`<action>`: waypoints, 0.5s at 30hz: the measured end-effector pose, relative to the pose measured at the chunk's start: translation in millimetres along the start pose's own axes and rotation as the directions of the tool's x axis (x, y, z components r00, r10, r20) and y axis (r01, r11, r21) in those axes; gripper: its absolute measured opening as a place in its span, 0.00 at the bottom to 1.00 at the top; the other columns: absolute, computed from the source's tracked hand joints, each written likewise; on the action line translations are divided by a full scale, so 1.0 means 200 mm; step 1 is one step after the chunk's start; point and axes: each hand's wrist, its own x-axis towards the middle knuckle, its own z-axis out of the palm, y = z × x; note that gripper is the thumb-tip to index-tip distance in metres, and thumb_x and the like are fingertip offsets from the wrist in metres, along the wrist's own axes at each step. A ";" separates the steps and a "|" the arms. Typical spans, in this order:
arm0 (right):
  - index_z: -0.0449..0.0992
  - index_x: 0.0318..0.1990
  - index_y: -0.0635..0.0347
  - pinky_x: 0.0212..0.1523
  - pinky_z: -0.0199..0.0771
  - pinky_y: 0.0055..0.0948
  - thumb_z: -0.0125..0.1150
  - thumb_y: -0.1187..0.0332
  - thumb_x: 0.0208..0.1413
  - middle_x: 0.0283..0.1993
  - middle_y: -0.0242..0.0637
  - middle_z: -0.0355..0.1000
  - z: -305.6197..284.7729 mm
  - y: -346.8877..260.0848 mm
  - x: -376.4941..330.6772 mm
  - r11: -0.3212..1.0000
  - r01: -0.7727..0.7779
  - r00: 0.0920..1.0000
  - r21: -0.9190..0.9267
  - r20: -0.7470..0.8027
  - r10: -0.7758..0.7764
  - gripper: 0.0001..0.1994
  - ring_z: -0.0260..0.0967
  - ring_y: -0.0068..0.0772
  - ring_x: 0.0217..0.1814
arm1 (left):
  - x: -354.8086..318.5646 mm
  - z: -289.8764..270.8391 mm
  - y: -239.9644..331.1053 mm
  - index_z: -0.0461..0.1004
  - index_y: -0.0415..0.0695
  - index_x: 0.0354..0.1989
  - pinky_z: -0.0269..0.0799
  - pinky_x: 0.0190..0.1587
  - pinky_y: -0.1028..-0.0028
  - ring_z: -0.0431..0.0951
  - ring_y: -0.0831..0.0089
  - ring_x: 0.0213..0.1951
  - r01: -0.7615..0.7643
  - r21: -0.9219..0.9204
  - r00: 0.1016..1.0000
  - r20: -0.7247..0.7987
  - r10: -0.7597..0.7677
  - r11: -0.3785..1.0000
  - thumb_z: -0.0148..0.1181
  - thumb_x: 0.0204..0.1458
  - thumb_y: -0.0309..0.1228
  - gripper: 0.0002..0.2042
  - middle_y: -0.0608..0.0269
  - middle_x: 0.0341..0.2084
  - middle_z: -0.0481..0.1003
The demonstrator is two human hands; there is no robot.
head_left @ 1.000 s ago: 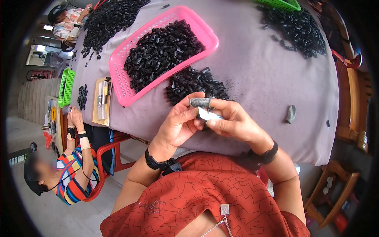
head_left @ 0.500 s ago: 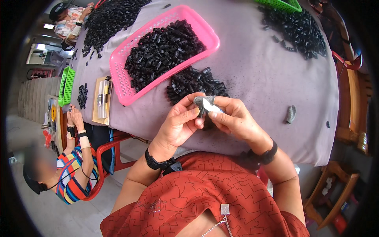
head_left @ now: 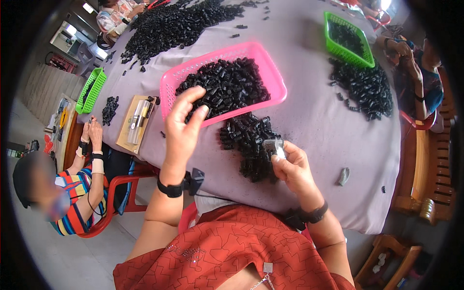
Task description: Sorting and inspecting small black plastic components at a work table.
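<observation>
My left hand [head_left: 183, 128] is raised at the near left rim of a pink plastic basket [head_left: 278, 92], thumb and fingers apart with nothing visible between them. Inside the basket lie many small black plastic parts [head_left: 227, 84]. My right hand [head_left: 296, 169] pinches a small grey and whitish piece [head_left: 274, 145], whose kind I cannot make out. It is held over the right side of a loose pile of black plastic parts [head_left: 249, 140] in front of the basket.
A curved grey strip [head_left: 343, 176] lies to the right. Cardboard with a clear case [head_left: 137, 121] sits left of the basket. Green baskets [head_left: 365, 60] and larger heaps of black parts [head_left: 174, 29] stand farther off. Other people work at the table's left and right sides.
My hands have separated. The left has moved up and left to the pink basket and opened; the right keeps the grey piece, slightly lower and to the right. The view has shifted too.
</observation>
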 end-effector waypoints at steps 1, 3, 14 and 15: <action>0.73 0.49 0.62 0.18 0.49 0.15 0.59 0.74 0.59 0.23 0.19 0.61 0.00 0.00 0.00 1.000 0.008 1.000 -0.013 0.000 -0.008 0.11 0.51 0.11 0.19 | -0.04 0.04 0.02 0.72 0.38 0.54 0.66 0.58 0.72 0.73 0.74 0.53 0.022 -0.017 1.000 0.023 -0.022 1.000 0.58 0.56 0.22 0.16 0.60 0.51 0.74; 0.72 0.49 0.64 0.18 0.50 0.15 0.57 0.73 0.60 0.23 0.20 0.61 -0.03 0.00 0.00 0.997 0.074 0.996 0.007 -0.057 -0.073 0.11 0.52 0.12 0.18 | -0.13 0.13 0.08 0.74 0.38 0.48 0.69 0.49 0.78 0.75 0.79 0.45 0.096 -0.130 0.982 0.176 -0.072 0.987 0.57 0.58 0.24 0.11 0.64 0.42 0.76; 0.70 0.33 0.62 0.16 0.54 0.19 0.58 0.69 0.56 0.20 0.25 0.63 -0.29 -0.14 0.22 0.887 0.213 0.868 -0.409 -0.337 -0.364 0.06 0.57 0.15 0.17 | -0.32 0.42 0.34 0.75 0.38 0.48 0.74 0.44 0.76 0.77 0.73 0.39 0.057 -0.178 0.686 0.722 0.091 0.982 0.60 0.51 0.19 0.14 0.59 0.38 0.76; 0.70 0.31 0.62 0.16 0.55 0.19 0.59 0.68 0.55 0.20 0.26 0.64 -0.35 -0.14 0.26 0.861 0.180 0.845 -0.475 -0.373 -0.383 0.07 0.58 0.16 0.17 | -0.32 0.46 0.36 0.74 0.39 0.49 0.74 0.44 0.74 0.77 0.72 0.39 0.003 -0.200 0.653 0.743 0.149 0.980 0.60 0.51 0.20 0.16 0.58 0.39 0.75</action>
